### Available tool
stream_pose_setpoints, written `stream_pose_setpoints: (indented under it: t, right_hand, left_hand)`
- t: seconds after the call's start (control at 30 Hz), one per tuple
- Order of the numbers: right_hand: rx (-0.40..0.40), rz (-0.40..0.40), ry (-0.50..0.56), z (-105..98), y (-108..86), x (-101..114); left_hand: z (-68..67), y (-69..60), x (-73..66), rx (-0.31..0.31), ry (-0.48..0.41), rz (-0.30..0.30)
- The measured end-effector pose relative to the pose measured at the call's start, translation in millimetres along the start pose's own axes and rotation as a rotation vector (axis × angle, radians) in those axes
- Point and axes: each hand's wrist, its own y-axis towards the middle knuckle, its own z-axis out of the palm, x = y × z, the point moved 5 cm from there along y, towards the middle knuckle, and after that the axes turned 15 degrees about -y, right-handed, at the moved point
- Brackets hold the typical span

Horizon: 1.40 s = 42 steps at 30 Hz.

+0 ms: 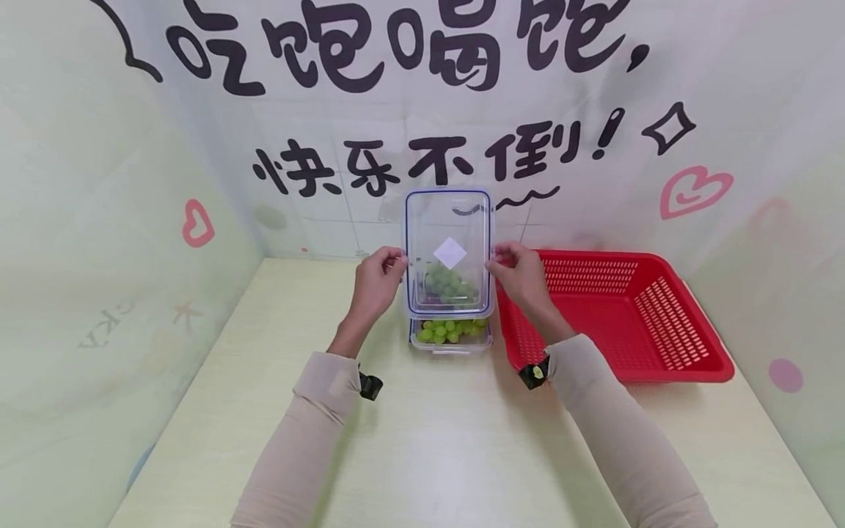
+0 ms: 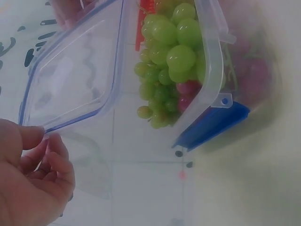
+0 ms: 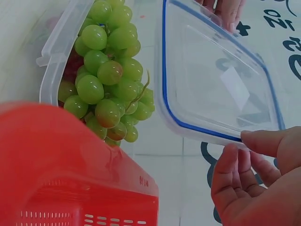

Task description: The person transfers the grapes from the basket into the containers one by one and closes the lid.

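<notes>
A clear lid (image 1: 450,220) with a blue seal and a white diamond sticker is held tilted above a clear food container (image 1: 452,348). Green grapes (image 1: 449,331) heap above the container's rim, with a few reddish ones among them in the left wrist view. My left hand (image 1: 381,277) pinches the lid's left edge between thumb and fingers. On the opposite edge, my right hand (image 1: 524,276) pinches it the same way. In both wrist views the lid is apart from the grapes. A blue clip (image 2: 214,125) hangs at the container's side.
A red perforated basket (image 1: 693,315) stands just right of the container, beneath my right forearm. Behind the pale table (image 1: 264,411) rises a printed wall sheet (image 1: 370,220) with black lettering. More sheeting encloses the left and right sides.
</notes>
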Motion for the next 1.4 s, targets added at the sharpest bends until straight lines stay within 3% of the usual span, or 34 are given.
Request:
stream_pose_setpoints:
  t: [0.37,0.67,0.93,1.13,1.4]
  right_hand:
    - [-0.091,-0.065,0.023,-6,-5.4,5]
    - [-0.115,-0.099,0.054,-11,-5.9,10]
    - [-0.148,-0.153,0.0,-14,-6.5,12]
    - [-0.134,-0.117,-0.015,-12,-6.8,6]
    - [-0.093,-0.172,0.055,-9,-7.3,2]
  left_hand:
    - [-0.9,-3.2,-11.2,-0.012,-0.004,0.091]
    - [0.3,-4.6,-16.1,0.018,0.04,0.081]
    - [2.2,-4.6,-21.9,-0.025,0.141,0.223]
    - [6.7,-8.2,-24.9,-0.013,0.184,0.29]
    - [5.8,-8.7,-20.4,0.005,0.185,0.292]
